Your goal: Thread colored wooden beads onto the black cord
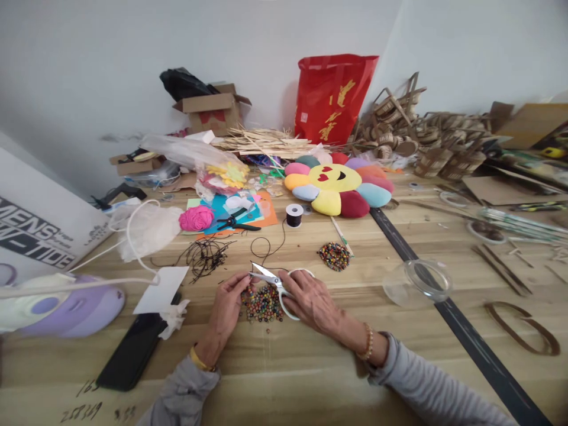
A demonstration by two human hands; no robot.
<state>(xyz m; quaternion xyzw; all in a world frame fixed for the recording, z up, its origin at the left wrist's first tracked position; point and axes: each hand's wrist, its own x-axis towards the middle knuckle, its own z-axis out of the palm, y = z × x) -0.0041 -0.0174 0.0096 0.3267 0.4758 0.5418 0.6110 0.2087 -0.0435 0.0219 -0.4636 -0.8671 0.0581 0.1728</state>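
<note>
My right hand (310, 299) grips a pair of white-handled scissors (281, 290), whose blades are parted and point left. Close to the blade tips, my left hand (228, 302) pinches with thumb and forefinger; it seems to hold the end of a thin black cord, though this is too small to be sure. A pile of loose, many-coloured beads (262, 305) lies on the table beneath and between both hands. Behind them stands a spool of black cord (293, 216), with a strand trailing toward the hands. A coil of strung beads (334, 256) rests to the right.
Tangled black cord (206, 254), pink yarn (196, 218) and black-handled pliers (237, 223) lie left of the spool. A clear plastic tub (417, 284) sits at right by a dark strip. A phone (133, 349) and a purple-white appliance (75, 305) are left. A flower cushion (339, 180) lies behind.
</note>
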